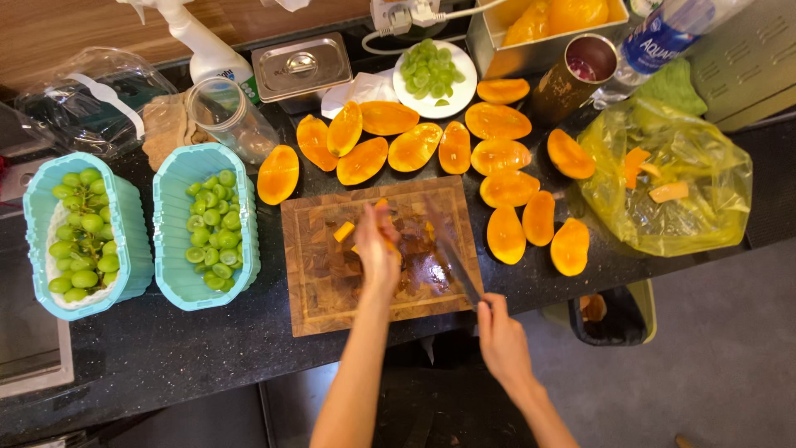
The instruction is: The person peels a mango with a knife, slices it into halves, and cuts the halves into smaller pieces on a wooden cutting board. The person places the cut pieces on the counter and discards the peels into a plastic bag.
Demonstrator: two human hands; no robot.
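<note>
My left hand (377,249) rests on the wooden cutting board (319,282), fingers closed over an orange mango piece (387,242). A small mango chunk (343,231) lies just left of it. My right hand (500,336), off the board's near right corner, grips a knife (452,253) whose blade slants up across the board toward the left hand. Several halved mango cheeks (414,146) lie cut side up on the dark counter behind and right of the board.
Two turquoise baskets of green grapes (206,226) (81,236) stand at left. A white plate of grapes (434,78), a metal tray of mango (543,23), a metal cup (572,76), a yellow bag of scraps (663,178), a glass jar (232,120).
</note>
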